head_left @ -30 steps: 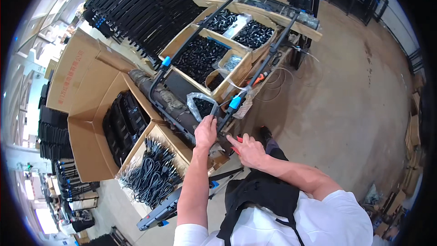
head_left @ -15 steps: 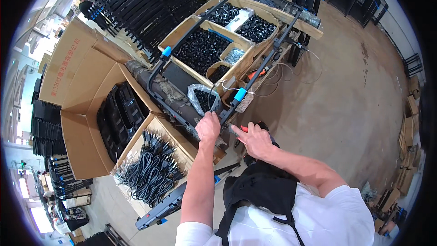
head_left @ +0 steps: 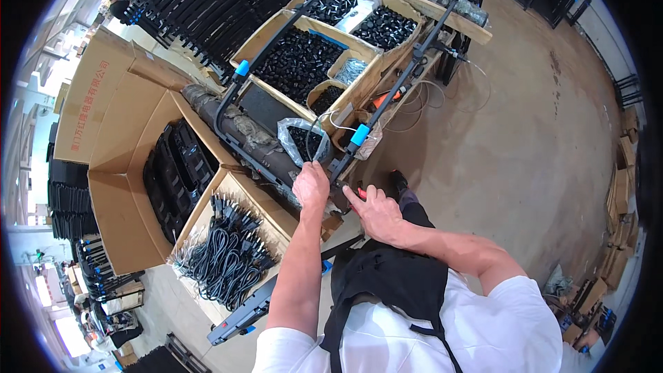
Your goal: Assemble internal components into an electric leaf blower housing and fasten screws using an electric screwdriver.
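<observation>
My left hand (head_left: 311, 185) is closed at the near end of a black tubular frame (head_left: 391, 97), its fingers pinching a thin black cable (head_left: 309, 146) that rises from them in a loop. Just right of it, my right hand (head_left: 380, 215) is wrapped round a red-handled hand tool (head_left: 360, 195), index finger pointing toward the frame's end. The tool's head is mostly hidden, so its exact kind is unclear. Blue sleeves (head_left: 360, 135) wrap the frame's side tubes. Behind my left hand lies a clear plastic bag (head_left: 285, 139) of small black parts.
Wooden bins (head_left: 273, 93) of black caps and screws stand under the frame. Left are an open carton (head_left: 114, 200) of black moulded parts and a box with bundled black cables (head_left: 231, 255). An orange-handled tool (head_left: 389, 99) and coiled hose (head_left: 425, 93) lie beyond the frame's right side.
The view has shifted slightly. My right hand has come a little left with the red-handled tool, closer to the frame's end. A dark shoe and trouser leg now show beyond it.
</observation>
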`<state>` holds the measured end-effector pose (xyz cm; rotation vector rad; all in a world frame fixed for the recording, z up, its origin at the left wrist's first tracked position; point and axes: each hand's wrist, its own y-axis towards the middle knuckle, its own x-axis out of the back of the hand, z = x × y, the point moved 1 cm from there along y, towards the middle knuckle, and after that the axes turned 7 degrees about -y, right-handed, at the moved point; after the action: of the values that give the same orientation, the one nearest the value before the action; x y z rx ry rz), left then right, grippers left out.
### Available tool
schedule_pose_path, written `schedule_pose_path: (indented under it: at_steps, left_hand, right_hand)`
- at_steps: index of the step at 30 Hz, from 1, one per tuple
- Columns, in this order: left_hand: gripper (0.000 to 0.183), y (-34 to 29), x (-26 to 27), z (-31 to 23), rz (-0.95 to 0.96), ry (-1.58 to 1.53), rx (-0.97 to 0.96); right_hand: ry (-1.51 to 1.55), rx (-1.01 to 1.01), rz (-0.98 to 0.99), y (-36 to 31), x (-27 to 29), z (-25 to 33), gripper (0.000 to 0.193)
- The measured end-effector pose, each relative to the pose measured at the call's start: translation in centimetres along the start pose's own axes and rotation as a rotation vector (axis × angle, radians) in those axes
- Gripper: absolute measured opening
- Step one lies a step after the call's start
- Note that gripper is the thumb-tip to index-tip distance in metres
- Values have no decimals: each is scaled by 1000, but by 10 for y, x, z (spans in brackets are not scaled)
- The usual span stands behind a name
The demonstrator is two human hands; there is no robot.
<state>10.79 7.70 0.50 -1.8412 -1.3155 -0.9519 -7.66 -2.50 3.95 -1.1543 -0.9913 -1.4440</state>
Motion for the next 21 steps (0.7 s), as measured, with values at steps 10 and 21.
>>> schedule_pose_path:
  at_steps: [10,21]
  left_hand:
    - [47,4,-1,-2,-19,-54,51]
    - [45,2,2,-11,-100,-96,137]
  right_hand:
    - [1468,-140,735,25,-49,-82,92]
    - [518,-26,891,38,-14,-91,68]
